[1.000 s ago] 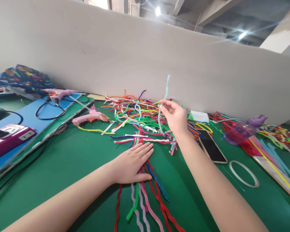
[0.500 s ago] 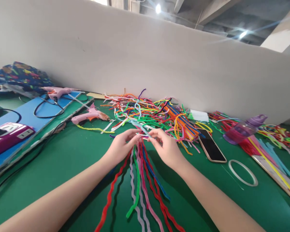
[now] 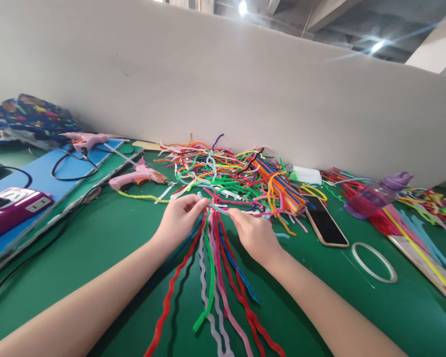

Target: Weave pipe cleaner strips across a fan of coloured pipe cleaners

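Note:
A light blue pipe cleaner (image 3: pixel 218 209) is stretched between my two hands. My left hand (image 3: pixel 183 218) pinches one end, with a short tip standing up past the thumb. My right hand (image 3: pixel 253 232) is closed in a pinch on its other side. Below the hands several wavy pipe cleaners fan out toward me: a red one (image 3: pixel 171 290), a green one (image 3: pixel 210 292), lilac ones, a pink one (image 3: pixel 225 297) and a blue one (image 3: pixel 247 282). Their upper ends meet just beneath my fingers. Behind lies a tangled heap of coloured pipe cleaners (image 3: pixel 226 173).
Pink glue guns (image 3: pixel 137 174) and a purple power strip (image 3: pixel 18 210) with cables lie left. On the right are a phone (image 3: pixel 325 220), a ring of clear tape (image 3: pixel 373 263), a purple bottle (image 3: pixel 375 196) and more pipe cleaners. A white partition (image 3: pixel 223 84) rises behind the green table (image 3: pixel 130 317).
The light blue pipe cleaner has swung from a steep slant to nearly level between my hands. My right hand has turned over, its back now facing up. The fanned strands have barely moved.

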Tool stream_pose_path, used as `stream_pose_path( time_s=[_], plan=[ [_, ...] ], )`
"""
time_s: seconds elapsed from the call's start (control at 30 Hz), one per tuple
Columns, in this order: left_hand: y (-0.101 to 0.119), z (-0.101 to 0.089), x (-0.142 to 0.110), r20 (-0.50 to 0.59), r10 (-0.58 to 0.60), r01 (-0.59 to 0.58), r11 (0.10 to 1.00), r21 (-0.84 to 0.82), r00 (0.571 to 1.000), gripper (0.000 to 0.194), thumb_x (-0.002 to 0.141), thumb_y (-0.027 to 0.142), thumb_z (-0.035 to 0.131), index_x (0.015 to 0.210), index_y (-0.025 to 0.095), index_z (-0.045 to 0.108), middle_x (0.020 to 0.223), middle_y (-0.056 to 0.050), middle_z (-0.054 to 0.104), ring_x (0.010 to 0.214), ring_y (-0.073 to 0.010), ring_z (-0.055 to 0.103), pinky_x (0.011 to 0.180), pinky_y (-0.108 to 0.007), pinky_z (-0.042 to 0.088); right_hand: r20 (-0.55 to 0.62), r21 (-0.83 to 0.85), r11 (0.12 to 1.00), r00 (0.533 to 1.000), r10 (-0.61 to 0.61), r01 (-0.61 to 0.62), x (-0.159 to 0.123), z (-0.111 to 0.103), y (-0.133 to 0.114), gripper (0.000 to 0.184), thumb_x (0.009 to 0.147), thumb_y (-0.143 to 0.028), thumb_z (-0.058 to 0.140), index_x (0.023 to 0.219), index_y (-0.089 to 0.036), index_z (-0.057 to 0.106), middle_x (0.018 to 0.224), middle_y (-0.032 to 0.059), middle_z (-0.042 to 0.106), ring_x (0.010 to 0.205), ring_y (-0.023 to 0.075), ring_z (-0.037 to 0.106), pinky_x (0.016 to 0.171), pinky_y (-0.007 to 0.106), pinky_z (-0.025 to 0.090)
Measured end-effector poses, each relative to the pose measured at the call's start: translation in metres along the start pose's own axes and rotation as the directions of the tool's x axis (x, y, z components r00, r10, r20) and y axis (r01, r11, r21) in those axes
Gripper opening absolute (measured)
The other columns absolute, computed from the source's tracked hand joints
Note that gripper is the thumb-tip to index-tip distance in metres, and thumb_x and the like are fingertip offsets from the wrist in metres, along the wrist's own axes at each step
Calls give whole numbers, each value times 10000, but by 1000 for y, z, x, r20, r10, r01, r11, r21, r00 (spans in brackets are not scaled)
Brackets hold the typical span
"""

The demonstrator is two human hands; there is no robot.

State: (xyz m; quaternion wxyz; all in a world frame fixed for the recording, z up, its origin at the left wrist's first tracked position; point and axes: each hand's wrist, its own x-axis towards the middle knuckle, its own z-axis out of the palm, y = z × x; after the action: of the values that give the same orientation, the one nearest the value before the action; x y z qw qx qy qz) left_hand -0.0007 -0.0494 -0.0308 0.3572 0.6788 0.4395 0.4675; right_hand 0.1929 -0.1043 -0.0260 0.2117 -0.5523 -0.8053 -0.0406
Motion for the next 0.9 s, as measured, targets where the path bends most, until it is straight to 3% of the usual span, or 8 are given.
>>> stream_pose_path(
  time_s=[0.1, 0.2, 0.33, 0.47, 0.57, 0.67, 0.77, 0.9],
  plan=[
    [6, 1, -2, -47, 16, -13, 997, 83, 999, 389, 852, 466, 523, 614, 160, 559, 560, 26, 549, 554, -99, 479, 539, -203, 385, 59, -158, 987, 998, 34, -24, 1, -1, 3, 337, 960, -157, 348, 1227, -207, 548, 927, 76, 732, 768, 197, 697, 558, 234, 399],
    [7, 1, -2, -3, 75, -73, 984, 165, 997, 368, 852, 441, 538, 611, 163, 561, 564, 32, 529, 569, -98, 467, 541, -194, 392, 93, -161, 984, 992, 89, -74, 4, -5, 3, 303, 976, -206, 341, 1132, -205, 600, 814, 72, 725, 737, 201, 691, 574, 237, 396],
    [5, 1, -3, 121, 207, -222, 967, 125, 971, 267, 864, 391, 554, 761, 170, 664, 786, -17, 663, 742, -134, 587, 689, -219, 472, 114, 141, 984, 989, 95, -110, 7, -10, -1, 231, 937, -267, 467, 1123, -219, 595, 994, 57, 716, 858, 201, 678, 707, 262, 457],
    [4, 4, -5, 218, 317, -345, 932, 107, 923, 236, 889, 359, 541, 865, 183, 696, 885, -45, 689, 834, -153, 624, 792, -252, 483, 124, 478, 872, 991, 48, -102, 9, -10, -8, 315, 887, -298, 562, 1194, -231, 557, 1091, 36, 688, 900, 176, 659, 758, 266, 474],
    [4, 3, -6, 191, 291, -329, 921, 209, 937, 270, 900, 399, 519, 967, 184, 670, 886, -39, 684, 790, -146, 620, 750, -254, 495, 95, 576, 807, 991, 94, -132, 11, -7, -7, 235, 940, -328, 468, 1114, -219, 583, 971, 26, 711, 865, 168, 658, 744, 264, 460],
    [3, 1, -7, 208, 284, -344, 863, 370, 936, 291, 921, 399, 473, 1034, 189, 640, 926, -40, 690, 821, -157, 627, 764, -276, 504, 134, 540, 790, 956, 261, -291, 16, -4, 1, 228, 947, -318, 443, 1124, -192, 515, 792, 5, 711, 712, 168, 645, 678, 273, 438],
    [3, 0, -8, 393, 346, -510, 715, 477, 852, 279, 935, 347, 440, 984, 201, 672, 969, -50, 701, 923, -189, 624, 857, -328, 491, 187, 431, 811, 918, 349, -396, 20, -3, 6, 233, 938, -323, 451, 1130, -191, 460, 774, 5, 698, 758, 187, 649, 687, 281, 430],
    [2, 1, -7, 536, 347, -615, 628, 477, 770, 294, 929, 357, 447, 1004, 215, 693, 1029, -44, 704, 974, -201, 617, 913, -348, 482, 166, 387, 876, 956, 242, -289, 29, -8, 2, 247, 986, -312, 309, 975, -217, 537, 737, -10, 663, 704, 159, 631, 685, 269, 436]
  ],
)
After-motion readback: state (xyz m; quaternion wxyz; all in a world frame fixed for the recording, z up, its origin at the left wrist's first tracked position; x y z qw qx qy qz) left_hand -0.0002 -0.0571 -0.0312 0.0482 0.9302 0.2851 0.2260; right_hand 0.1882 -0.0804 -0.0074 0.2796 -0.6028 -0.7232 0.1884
